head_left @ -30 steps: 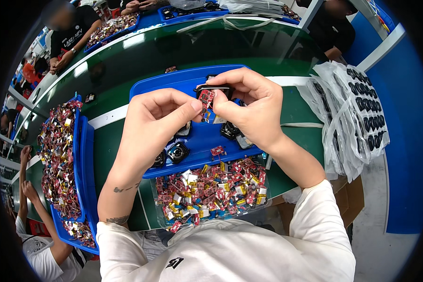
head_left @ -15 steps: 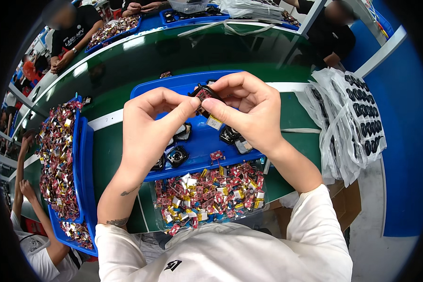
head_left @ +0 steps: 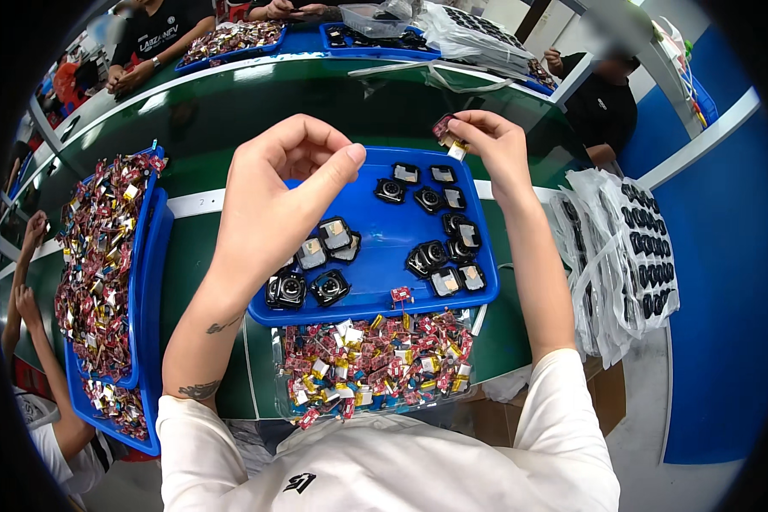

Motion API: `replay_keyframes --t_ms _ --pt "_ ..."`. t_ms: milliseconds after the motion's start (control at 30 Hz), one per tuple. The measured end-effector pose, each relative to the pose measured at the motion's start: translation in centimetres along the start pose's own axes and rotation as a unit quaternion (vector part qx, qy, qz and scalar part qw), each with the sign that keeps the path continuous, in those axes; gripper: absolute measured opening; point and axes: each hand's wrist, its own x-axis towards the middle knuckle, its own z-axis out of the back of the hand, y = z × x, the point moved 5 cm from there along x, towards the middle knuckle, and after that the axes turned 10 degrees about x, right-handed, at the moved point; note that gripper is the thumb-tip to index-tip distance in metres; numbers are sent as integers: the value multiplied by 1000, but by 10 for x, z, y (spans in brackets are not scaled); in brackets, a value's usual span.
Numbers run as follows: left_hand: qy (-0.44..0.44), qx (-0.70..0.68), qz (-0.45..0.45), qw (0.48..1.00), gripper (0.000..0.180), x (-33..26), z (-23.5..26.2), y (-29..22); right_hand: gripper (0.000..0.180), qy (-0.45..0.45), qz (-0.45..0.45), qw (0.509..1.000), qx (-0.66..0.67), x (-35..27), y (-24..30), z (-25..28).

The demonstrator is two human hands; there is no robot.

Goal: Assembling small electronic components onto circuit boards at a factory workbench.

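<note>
My right hand (head_left: 497, 149) pinches a small red circuit board (head_left: 445, 130) between thumb and fingertips, above the far right rim of the blue tray (head_left: 375, 247). A yellow-and-white battery (head_left: 457, 150) hangs under the board. Whether a black case surrounds the board I cannot tell. Fingers curled and thumb close to the index fingertip, my left hand (head_left: 286, 183) hovers over the tray's left side with nothing visible in it. Black watch cases (head_left: 328, 287) lie in the tray in left and right groups, several showing pale grey faces. One loose red board (head_left: 401, 295) rests by the near rim.
A clear bin (head_left: 375, 367) of red boards with batteries stands nearest my body. More boards fill blue trays (head_left: 102, 256) at left. White bagged sheets of black parts (head_left: 648, 247) hang at right. Other people sit across the green table (head_left: 299, 102) and at far left.
My hands have parted. The right one has moved away and to the right with the circuit board and battery; the left one no longer touches that piece. The view has shifted slightly.
</note>
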Motion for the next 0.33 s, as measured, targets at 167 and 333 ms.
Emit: replay_keyframes --t_ms 167,333 --pt "-17 -2 -37 999 16 2 11 -6 13 -129 -129 977 -109 64 -98 81" --pt "-17 34 -37 999 29 0 14 -3 18 -144 -177 931 -286 78 -145 108"
